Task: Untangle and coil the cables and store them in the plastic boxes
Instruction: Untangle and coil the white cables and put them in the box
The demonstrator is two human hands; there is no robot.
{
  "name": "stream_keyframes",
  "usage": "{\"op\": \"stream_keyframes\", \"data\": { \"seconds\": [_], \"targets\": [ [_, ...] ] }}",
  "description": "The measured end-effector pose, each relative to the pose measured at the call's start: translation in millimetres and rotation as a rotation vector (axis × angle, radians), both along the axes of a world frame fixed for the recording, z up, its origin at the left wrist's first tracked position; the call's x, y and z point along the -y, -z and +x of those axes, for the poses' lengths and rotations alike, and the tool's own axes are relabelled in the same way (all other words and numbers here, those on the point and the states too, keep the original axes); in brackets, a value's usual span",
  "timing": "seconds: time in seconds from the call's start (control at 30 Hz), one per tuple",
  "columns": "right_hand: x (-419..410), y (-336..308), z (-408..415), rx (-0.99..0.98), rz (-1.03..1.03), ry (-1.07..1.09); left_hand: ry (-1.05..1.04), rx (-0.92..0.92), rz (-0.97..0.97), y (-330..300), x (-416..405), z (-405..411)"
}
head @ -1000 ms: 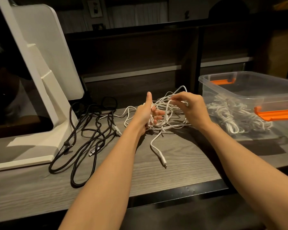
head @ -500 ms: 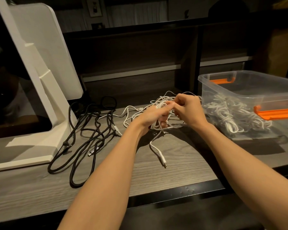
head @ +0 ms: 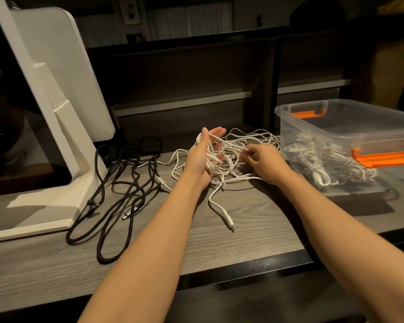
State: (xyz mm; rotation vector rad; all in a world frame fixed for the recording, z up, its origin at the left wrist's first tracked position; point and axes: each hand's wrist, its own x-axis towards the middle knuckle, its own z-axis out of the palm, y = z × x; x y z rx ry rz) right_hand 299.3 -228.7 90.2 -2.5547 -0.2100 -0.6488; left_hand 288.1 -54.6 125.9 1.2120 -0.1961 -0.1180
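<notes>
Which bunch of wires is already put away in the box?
The coiled white cables inside the clear plastic box with orange handles. The tangled white cables and the black cables lie loose on the desk.

The desk (head: 254, 220) is grey wood-grain with a dark front edge. On its left end stands a white stand (head: 56, 127) with a broad flat foot and a slanted rounded panel; a dark glossy screen (head: 14, 136) sits left of it, showing dim reflections. Behind the desk runs a dark wooden shelf unit (head: 184, 73) with pale horizontal strips and a black upright post (head: 273, 85). Above the unit, a grey wall carries a small framed picture (head: 130, 11) and pale curtains (head: 191, 17). The light is dim and warm, brightest on the desk.
</notes>
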Motion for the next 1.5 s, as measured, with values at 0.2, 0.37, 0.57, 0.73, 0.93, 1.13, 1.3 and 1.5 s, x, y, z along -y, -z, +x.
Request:
{"op": "stream_keyframes", "data": {
  "seconds": [0.2, 0.37, 0.57, 0.73, 0.93, 1.13, 1.3, 1.5],
  "targets": [
    [-5.7, -3.0, -3.0, 0.158, -0.032, 0.057, 0.103, -0.296, -0.334, -2.9, 0.1, -0.9],
    [-11.7, -7.8, -11.7, 0.194, -0.035, 0.035, 0.065, -0.304, -0.295, -3.8, -5.7, 3.5],
    [-16.2, -13.0, -14.8, 0.264, 0.213, -0.206, -0.019, -0.1, 0.235, -2.1, -5.5, 6.7],
    [-23.9, -17.8, -19.1, 0.33, 0.321, -0.266, 0.101, 0.054, 0.538, -4.1, 2.7, -1.3],
    [-24.3, -12.2, -11.7, 0.26, 0.225, -0.103, 0.284, 0.16, 0.667, -3.3, 5.2, -6.1],
    [-20.0, -8.6, -6.2, 0.13, 0.201, -0.01, 0.244, 0.171, 0.588, 1.8, 1.8, -3.6],
    [-27.2, -11.5, -9.6, 0.098, 0.11, 0.256, 0.195, 0.188, 0.531, 3.3, 3.9, -5.2],
    [-28.3, -8.7, -7.5, 0.027, 0.268, 0.263, 0.239, 0.217, 0.595, 3.4, 5.2, -6.9]
  ]
}}
